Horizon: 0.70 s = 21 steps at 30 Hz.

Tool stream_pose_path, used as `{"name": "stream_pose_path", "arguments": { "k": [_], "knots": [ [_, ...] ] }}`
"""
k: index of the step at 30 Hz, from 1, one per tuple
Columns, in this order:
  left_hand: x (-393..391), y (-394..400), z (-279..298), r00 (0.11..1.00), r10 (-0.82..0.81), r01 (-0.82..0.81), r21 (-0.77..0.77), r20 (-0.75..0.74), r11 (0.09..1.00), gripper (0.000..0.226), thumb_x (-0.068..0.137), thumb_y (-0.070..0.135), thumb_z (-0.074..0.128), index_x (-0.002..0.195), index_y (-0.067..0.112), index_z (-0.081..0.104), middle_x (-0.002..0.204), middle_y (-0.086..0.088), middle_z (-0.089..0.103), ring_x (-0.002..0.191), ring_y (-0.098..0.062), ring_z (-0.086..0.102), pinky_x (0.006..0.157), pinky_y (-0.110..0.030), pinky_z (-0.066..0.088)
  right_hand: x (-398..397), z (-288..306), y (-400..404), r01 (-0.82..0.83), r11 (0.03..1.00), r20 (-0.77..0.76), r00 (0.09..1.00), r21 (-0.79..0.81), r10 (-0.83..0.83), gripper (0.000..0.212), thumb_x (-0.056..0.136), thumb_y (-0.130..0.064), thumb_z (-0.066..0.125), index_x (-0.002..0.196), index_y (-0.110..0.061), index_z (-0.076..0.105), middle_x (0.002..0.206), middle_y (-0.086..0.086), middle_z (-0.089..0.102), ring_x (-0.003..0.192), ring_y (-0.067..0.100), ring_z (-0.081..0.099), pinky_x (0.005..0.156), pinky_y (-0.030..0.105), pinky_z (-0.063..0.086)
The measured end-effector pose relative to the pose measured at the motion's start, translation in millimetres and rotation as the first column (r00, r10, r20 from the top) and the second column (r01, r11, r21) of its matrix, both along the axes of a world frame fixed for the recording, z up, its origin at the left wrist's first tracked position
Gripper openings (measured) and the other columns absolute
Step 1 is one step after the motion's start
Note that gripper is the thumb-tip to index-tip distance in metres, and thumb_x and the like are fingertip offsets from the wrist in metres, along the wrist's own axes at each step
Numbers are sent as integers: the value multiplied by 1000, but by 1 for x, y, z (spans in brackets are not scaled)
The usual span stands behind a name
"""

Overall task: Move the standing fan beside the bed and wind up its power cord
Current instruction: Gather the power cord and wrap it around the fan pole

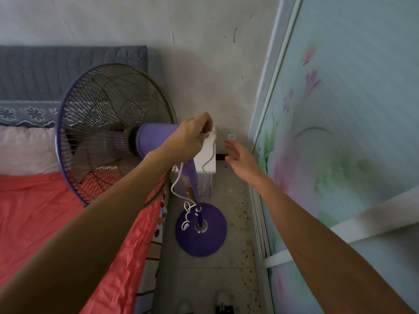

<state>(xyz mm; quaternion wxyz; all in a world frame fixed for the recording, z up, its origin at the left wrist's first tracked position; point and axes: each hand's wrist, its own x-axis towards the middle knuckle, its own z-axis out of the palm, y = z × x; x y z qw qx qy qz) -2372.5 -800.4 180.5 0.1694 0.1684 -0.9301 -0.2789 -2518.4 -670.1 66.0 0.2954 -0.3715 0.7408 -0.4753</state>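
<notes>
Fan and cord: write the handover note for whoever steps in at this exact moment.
Left hand: pinched on the white power cord behind the motor housing.
Right hand: open, empty, reaching toward the wall socket.
Fan stands beside the bed, base on the floor.
Done: fan placed.
Left: cord hangs in a loose loop, partly bunched at the pole; finish winding it.
</notes>
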Motion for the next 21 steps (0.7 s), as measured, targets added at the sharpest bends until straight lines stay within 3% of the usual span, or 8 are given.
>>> {"name": "stream_pose_path", "arguments": {
  "k": [4, 7, 9, 13, 18, 21],
  "knots": [
    [0, 17, -14, 1000, -2, 4, 144, -13, 990, 27, 89, -10, 49, 87, 16, 45, 71, -9, 61, 62, -24, 62, 62, -48, 55, 0, -13, 6, -129, 989, -39, 991, 67, 132, 51, 95, -19, 61, 136, -45, 45, 152, -9, 42, 139, 13, 35, 111, 38, 32],
    [4, 24, -23, 999, -17, 28, 251, -44, 968, 29, 90, -11, 50, 87, 18, 47, 80, -6, 59, 68, -27, 65, 63, -45, 60, 9, -26, 6, -161, 982, -29, 986, 100, 165, 18, 95, -23, 59, 111, -31, 62, 127, -11, 62, 123, 10, 54, 106, 41, 42],
    [9, 24, -33, 998, 3, 15, 305, -60, 952, 29, 90, -13, 48, 87, 15, 48, 78, -3, 57, 63, -23, 63, 60, -40, 60, 14, -37, 15, -93, 989, -23, 995, 113, 96, 9, 97, -21, 57, 100, -25, 64, 107, -8, 69, 105, 9, 62, 97, 41, 50],
    [18, 25, -70, 996, 81, -88, 280, 39, 956, 32, 93, -7, 51, 85, 24, 50, 75, 0, 57, 55, -15, 61, 50, -22, 52, 26, -65, 51, 6, 978, -31, 1000, 209, 1, 11, 97, -23, 58, 96, -19, 67, 95, 0, 70, 91, 16, 66, 82, 36, 53],
    [34, 27, -146, 982, 132, -168, 312, 135, 935, 21, 92, -7, 50, 102, 9, 58, 88, -12, 62, 69, -28, 62, 61, -47, 60, 46, -112, 94, 96, 954, 42, 993, 283, -112, 18, 97, -26, 58, 99, -12, 69, 93, 10, 70, 80, 24, 66, 75, 37, 55],
    [36, 26, -191, 960, 233, -274, 341, 155, 899, 24, 94, -4, 50, 112, 7, 61, 99, -17, 64, 73, -28, 66, 61, -39, 61, 57, -140, 102, 126, 943, 18, 990, 309, -138, 26, 99, -34, 54, 94, -14, 70, 82, 13, 69, 63, 15, 55, 60, 29, 44]
  ]
}}
